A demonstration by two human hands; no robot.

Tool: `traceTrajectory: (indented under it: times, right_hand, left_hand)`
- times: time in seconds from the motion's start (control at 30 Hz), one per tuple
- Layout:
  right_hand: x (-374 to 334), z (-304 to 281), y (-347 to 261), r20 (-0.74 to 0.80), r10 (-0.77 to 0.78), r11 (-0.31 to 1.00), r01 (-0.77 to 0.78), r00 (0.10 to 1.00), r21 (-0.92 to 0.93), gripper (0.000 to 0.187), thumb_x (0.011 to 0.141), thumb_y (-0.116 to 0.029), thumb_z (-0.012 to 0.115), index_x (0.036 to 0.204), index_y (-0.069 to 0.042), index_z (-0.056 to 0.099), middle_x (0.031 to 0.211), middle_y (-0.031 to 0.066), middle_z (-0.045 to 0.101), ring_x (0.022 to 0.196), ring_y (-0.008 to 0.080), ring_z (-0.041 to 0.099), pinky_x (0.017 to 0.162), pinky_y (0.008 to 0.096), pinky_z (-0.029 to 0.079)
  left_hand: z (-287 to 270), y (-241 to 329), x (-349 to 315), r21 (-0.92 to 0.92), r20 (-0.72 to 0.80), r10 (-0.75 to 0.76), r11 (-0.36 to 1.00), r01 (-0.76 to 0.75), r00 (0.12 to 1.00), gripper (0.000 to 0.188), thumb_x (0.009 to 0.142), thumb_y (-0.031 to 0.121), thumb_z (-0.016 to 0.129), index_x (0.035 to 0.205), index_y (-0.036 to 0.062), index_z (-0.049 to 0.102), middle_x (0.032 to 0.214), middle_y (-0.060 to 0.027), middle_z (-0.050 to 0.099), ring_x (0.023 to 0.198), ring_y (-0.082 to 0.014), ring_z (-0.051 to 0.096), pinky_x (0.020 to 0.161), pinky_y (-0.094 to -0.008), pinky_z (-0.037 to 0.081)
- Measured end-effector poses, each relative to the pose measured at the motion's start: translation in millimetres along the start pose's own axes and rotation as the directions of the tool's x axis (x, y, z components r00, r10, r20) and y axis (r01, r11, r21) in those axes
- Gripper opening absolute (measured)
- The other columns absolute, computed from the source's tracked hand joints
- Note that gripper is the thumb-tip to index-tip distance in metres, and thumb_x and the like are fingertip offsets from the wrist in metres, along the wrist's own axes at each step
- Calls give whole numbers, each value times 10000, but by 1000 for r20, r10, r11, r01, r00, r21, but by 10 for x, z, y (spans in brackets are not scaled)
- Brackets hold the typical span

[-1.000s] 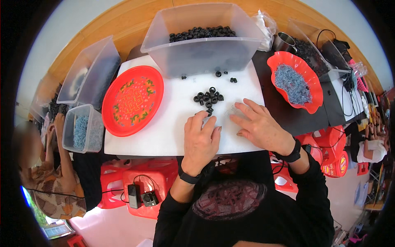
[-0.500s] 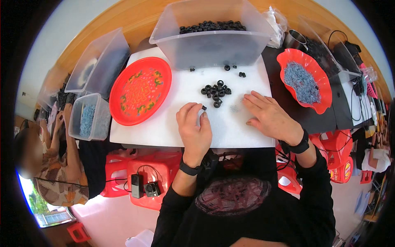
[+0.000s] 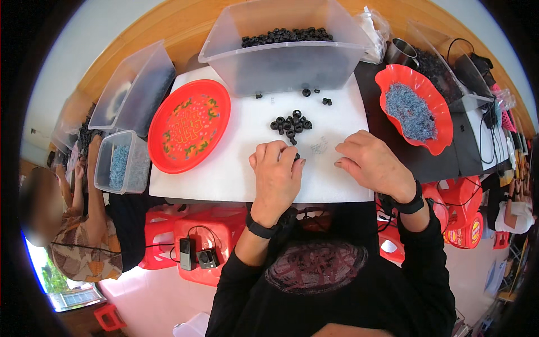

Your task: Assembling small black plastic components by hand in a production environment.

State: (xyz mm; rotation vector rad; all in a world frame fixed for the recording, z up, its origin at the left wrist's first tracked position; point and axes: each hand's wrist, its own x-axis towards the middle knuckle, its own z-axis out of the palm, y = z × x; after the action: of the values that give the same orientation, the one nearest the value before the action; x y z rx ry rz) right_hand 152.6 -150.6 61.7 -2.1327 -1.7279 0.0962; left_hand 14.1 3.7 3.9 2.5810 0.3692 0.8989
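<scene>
My left hand [image 3: 276, 177] is closed on a small black ring-like part [image 3: 297, 157], pinched between thumb and fingertips above the white work sheet [image 3: 236, 188]. Beyond it lies a loose cluster of similar black parts [image 3: 292, 123], some showing round holes. To the right, my right hand [image 3: 377, 165] is drawn in with bent fingers and the thumb near the index; whatever its fingertips hold is too small to make out. Between my hands and slightly farther off is a patch of tiny thin grey pieces [image 3: 319, 146].
A clear bin [image 3: 281, 73] of black parts stands at the far edge. A red round tray [image 3: 191, 126] lies left, near a small clear tub [image 3: 137, 163] of bluish pieces. At right is a red scalloped dish [image 3: 443, 126] of grey-blue pieces. A person [image 3: 84, 236] sits at left.
My left hand has shifted slightly right, still with a black part. My right hand has gone from flat, stretched fingers to bent ones, uncovering the patch of grey pieces.
</scene>
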Motion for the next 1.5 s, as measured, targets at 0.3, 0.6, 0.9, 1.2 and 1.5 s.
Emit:
traceTrajectory:
  times: [0.3,0.6,0.9,1.2,1.5]
  right_hand:
    - [54,-137,-26,25,22,998,-20,999,-66,136,720,-112,632,781,-4,578,720,143,546,738,318,554,649,398,458]
    - [478,218,184,48,-69,996,71,996,-56,94,693,-16,565,782,-1,590,706,176,549,728,350,560,649,418,453]
    - [512,297,113,79,-84,989,93,993,-113,49,658,-2,552,701,-3,575,714,168,534,730,343,559,651,408,459]
    - [521,323,119,87,-80,991,89,993,-103,101,627,25,531,724,33,556,757,186,545,751,358,559,677,401,465]
    - [352,49,-142,-179,28,981,7,983,193,71,742,22,564,807,14,536,792,142,552,690,304,551,617,338,445]
  left_hand:
    - [24,-52,-37,5,-52,61,998,-61,997,276,676,1,630,944,46,580,857,-68,524,823,-250,477,733,-369,324]
    - [-29,-98,-185,-669,-241,-299,741,66,923,159,884,12,482,1025,-8,551,879,-95,599,686,-134,538,573,-242,411]
    - [-171,-167,-243,-956,277,-352,-195,219,894,186,911,43,442,1058,-7,544,945,-130,608,754,-163,598,639,-246,448]
    - [-121,-124,-244,-945,304,-354,-229,234,884,217,843,-40,515,1055,-18,556,958,-139,611,775,-170,597,660,-257,459]
    - [-83,-38,-253,-952,217,-375,122,280,901,270,749,-110,591,1007,-35,577,906,-78,604,761,-96,557,666,-222,454]
